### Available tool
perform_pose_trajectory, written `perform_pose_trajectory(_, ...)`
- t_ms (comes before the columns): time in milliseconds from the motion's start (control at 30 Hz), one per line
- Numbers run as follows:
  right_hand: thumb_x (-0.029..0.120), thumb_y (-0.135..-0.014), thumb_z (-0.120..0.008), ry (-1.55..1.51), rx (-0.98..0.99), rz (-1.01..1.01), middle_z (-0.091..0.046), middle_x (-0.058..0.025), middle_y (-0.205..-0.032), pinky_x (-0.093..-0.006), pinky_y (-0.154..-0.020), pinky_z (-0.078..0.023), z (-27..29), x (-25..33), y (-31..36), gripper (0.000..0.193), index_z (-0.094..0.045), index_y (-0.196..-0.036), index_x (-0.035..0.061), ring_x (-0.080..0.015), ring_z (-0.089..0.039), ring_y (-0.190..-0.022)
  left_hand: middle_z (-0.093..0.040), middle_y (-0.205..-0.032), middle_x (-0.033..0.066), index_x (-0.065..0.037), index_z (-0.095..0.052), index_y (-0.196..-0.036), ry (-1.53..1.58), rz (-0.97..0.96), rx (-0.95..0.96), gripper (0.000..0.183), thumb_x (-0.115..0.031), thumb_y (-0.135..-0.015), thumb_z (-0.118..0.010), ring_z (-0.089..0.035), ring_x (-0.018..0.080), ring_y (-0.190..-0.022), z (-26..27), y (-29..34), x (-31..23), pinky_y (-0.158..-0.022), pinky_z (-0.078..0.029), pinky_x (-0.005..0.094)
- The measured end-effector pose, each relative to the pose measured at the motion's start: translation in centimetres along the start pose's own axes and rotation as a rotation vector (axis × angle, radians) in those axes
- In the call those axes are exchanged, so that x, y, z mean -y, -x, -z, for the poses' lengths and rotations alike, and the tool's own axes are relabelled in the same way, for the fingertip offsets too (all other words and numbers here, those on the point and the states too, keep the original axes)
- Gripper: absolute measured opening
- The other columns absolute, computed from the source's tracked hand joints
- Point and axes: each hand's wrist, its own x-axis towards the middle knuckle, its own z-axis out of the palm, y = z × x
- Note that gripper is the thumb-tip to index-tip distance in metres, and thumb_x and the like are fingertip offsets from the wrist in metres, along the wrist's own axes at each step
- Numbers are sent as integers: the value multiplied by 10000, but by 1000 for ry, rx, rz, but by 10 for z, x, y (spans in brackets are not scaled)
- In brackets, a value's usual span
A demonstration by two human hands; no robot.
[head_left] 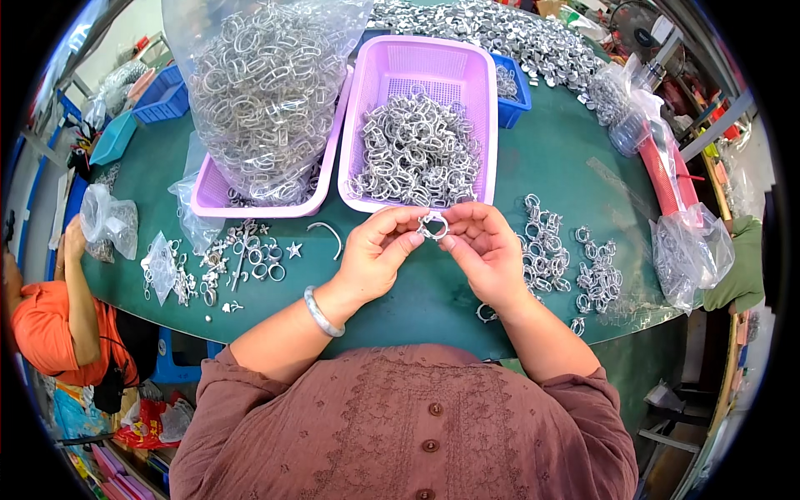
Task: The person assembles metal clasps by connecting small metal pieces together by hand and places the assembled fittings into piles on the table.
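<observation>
Between the fingertips of both hands I hold a silver metal ring (434, 225) in front of my chest. My left hand (379, 252) pinches its left side, and my right hand (486, 252) pinches its right side. Just beyond them stands a lilac plastic basket (487, 125) with a heap of similar silver rings (421, 146). Loose rings (546, 250) lie in a pile right of my right hand, with a second pile (600, 275) farther right. Left of my left hand are a curved metal strip (327, 236), a star-shaped piece (293, 250) and several assorted small metal pieces (265, 262).
A big clear bag of rings (262, 100) fills another lilac basket (258, 207) at left. Many metal pieces (508, 37) cover the green table's (575, 167) far side. A blue bin (510, 111) stands behind the baskets. A person in orange (54, 329) sits at left.
</observation>
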Motion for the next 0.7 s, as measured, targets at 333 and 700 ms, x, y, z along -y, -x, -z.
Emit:
perform_pose_trajectory(333, -45, -802, -533, -105, -7, -89, -535, -73, -953, -231, -748, -454, 2, -1, -1, 273, -450, -1061, -16, -114, -538, -861, -535, -955, 36, -29, -544, -1083, -44, -89, 25, 291, 46, -802, -531, -535, 116, -890, -2, 1, -2, -784, -446, 242)
perform_pose_trajectory(700, -66, -779, -545, 183, 55, 101, -560, -72, -983, -246, -760, -450, 5, -7, 2, 279, -484, -1044, -5, -108, -539, -877, -565, -765, 3, -18, -566, -900, 78, 236, 77, 172, -183, -866, -530, -525, 66, -686, 6, 0, -8, -628, -446, 198)
